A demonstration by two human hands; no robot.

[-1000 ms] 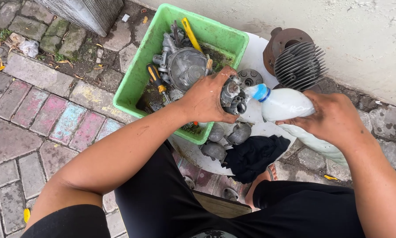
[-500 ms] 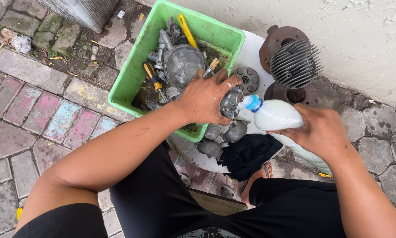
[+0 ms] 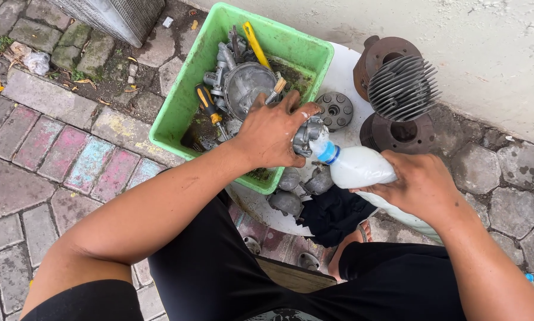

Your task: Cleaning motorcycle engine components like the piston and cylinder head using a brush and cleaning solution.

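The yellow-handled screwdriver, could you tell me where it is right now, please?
In the head view, the yellow-handled screwdriver lies inside the green tub, near its left wall, just left of the left hand.

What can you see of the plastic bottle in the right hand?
The plastic bottle is a clear, soft-looking one holding a milky white liquid, with a blue neck ring at its mouth. It lies tilted almost flat, mouth pointing left and pressed against a small grey metal part. The right hand wraps its rear half from above, hiding the base; the left hand grips the metal part at the mouth. It hangs over the white board, beside the green tub and above a black cloth.
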